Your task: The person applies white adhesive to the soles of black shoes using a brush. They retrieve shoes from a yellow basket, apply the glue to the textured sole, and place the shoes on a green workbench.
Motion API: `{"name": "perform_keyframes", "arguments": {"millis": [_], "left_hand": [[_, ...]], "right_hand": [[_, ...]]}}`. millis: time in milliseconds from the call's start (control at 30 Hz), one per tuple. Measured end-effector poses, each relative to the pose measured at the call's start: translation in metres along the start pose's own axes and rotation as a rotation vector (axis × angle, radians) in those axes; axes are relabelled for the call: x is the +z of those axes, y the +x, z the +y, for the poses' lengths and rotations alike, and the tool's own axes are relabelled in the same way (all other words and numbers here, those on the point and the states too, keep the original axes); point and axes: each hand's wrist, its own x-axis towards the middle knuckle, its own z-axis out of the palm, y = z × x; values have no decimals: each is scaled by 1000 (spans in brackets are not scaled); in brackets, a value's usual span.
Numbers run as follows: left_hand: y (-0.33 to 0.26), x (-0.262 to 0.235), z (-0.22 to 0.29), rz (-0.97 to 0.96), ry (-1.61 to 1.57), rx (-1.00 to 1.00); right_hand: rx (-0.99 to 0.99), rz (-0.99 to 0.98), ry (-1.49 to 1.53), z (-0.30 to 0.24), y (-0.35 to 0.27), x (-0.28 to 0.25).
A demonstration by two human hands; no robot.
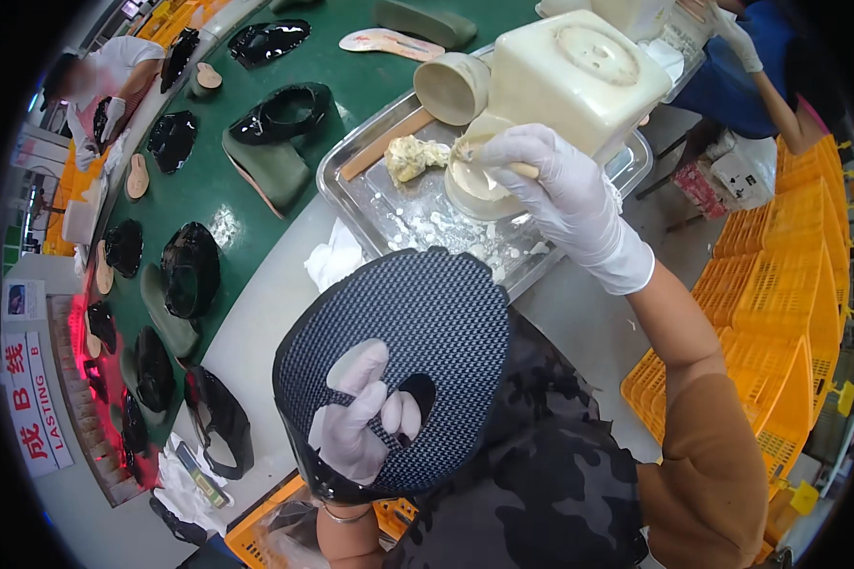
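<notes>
My left hand (353, 441), in a white glove, grips a black shoe upper (413, 303) with a woven-textured surface. Some of its fingers show through the upper's opening; the rest are hidden. Farther off to the right, my gloved right hand (574, 204) is closed around a brush with a wooden handle (524, 171). The brush head is at the rim of a cream-coloured glue cup (481, 201). That cup stands in a metal tray (370, 226) spotted with white glue. Beside it are a glue-caked lump (410, 161) and a large cream container (579, 90).
A green work surface (228, 204) at the left bears several black uppers (190, 270), insoles (389, 43) and dark green lasts (270, 171). Stacked yellow crates (769, 275) stand at the right. One person (114, 85) is at the far left, another (769, 81) at the far right.
</notes>
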Motion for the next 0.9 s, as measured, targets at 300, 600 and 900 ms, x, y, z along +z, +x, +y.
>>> {"name": "perform_keyframes", "arguments": {"millis": [300,600,900], "left_hand": [[43,12,16,-138,-26,-347],[87,32,12,-216,-47,-610],[80,52,1,31,367,-576]], "right_hand": [[145,-20,300,6,1,-20],[-29,-108,553,-3,32,-34],[-180,-389,370,-12,47,-12]]}}
